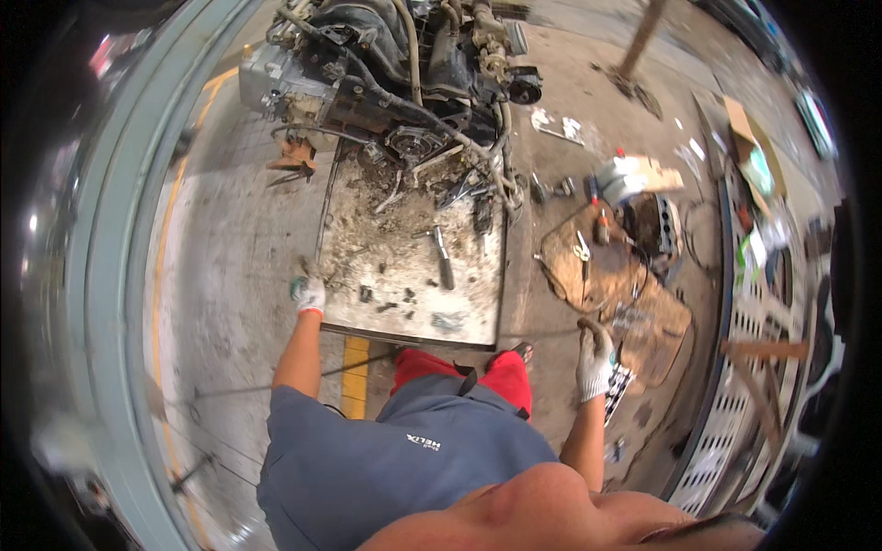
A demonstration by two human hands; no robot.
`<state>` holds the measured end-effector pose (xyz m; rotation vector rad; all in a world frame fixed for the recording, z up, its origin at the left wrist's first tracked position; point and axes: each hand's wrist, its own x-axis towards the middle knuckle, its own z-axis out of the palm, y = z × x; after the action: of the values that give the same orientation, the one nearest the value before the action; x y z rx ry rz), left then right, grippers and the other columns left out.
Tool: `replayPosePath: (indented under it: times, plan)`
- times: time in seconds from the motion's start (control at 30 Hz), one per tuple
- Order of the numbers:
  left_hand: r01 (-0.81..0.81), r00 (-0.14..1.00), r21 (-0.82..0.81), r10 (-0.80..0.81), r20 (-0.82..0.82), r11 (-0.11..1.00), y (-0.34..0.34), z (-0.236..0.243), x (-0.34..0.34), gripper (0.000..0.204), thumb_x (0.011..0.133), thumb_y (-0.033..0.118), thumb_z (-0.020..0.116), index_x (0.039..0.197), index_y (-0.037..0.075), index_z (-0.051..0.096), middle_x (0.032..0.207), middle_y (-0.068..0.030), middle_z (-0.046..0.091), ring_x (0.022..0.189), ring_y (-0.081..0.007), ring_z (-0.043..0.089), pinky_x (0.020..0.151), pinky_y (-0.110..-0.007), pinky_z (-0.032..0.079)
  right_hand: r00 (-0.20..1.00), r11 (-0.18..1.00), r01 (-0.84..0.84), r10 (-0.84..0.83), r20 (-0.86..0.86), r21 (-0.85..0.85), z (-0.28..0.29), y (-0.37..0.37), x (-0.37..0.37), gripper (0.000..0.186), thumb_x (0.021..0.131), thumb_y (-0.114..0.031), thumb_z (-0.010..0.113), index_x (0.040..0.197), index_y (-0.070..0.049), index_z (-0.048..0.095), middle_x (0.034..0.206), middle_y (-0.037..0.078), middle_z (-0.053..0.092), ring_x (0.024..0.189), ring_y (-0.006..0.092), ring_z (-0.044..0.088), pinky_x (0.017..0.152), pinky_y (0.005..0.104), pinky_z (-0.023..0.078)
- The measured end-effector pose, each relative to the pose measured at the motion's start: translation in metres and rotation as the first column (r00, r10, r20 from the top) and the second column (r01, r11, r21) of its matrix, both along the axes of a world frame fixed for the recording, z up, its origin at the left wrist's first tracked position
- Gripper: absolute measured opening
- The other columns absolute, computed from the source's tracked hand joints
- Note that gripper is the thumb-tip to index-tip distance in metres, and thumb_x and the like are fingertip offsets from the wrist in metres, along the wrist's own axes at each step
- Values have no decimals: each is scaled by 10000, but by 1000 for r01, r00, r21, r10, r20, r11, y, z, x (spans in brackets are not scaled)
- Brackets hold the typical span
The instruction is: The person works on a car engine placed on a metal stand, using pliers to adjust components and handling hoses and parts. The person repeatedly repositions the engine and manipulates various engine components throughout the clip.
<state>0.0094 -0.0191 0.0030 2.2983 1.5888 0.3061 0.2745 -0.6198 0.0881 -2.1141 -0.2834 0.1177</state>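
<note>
My left hand (309,292), in a white glove with dirty fingers, is at the left edge of a grimy metal-topped work table (413,303). Its fingertips blend into the dirt there, so I cannot tell whether they grip the edge. Off the table's right side, my right hand (595,360), also gloved, hangs with fingers stretched out and nothing visible in it. A ratchet wrench (445,261) with a dark handle lies on the table among small dark bolts (387,306). A large dirty engine (395,83) with hoses and pipes stands at the table's far end.
To the right, stained cardboard (597,253) on the floor carries several hand tools and an engine block part (654,225). Beyond it stands a perforated metal rack (735,321). A grey-green post (110,275) rises at the far left. A yellow strip (355,376) marks the floor by my feet.
</note>
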Motion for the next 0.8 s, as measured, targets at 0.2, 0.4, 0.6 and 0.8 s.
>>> replayPosePath:
  times: [0.2, 0.4, 0.6, 0.8]
  plan:
    - [281, 939, 391, -335, 75, 876, -67, 76, 81, 516, 1148, 334, 514, 1566, 31, 502, 1535, -239, 579, 1368, -481, 571, 1110, -524, 506, 969, 997, 42, -25, -245, 64, -27, -131, 72, 267, 1105, -104, 578, 1293, 39, 703, 1261, 159, 754, 1158, 264, 709, 1039, 375, 547]
    - [180, 851, 523, -399, 342, 833, -103, 176, 238, 412, 1153, 245, 510, 1498, 35, 584, 1447, -239, 641, 1348, -430, 592, 1154, -497, 485, 969, 996, 71, -57, -241, 46, 17, -187, 125, 295, 1139, -129, 552, 1328, 59, 680, 1281, 141, 733, 1151, 206, 695, 1014, 339, 558]
    - [193, 866, 781, -478, 149, 594, -61, 209, 311, 259, 1014, 97, 666, 1266, 80, 718, 1376, -177, 685, 1245, -390, 663, 1060, -501, 548, 964, 971, 143, -93, -249, 190, 21, -202, 144, 309, 1152, -136, 539, 1346, 66, 667, 1314, 168, 723, 1199, 243, 696, 1027, 334, 565]
    - [272, 891, 875, -449, -71, 401, -33, 201, 308, 325, 972, 83, 662, 1292, 87, 716, 1467, -122, 639, 1379, -368, 592, 1132, -501, 514, 975, 990, 94, -70, -210, 103, 31, -209, 184, 310, 1137, -141, 551, 1312, 71, 694, 1283, 175, 743, 1207, 260, 702, 1075, 372, 545]
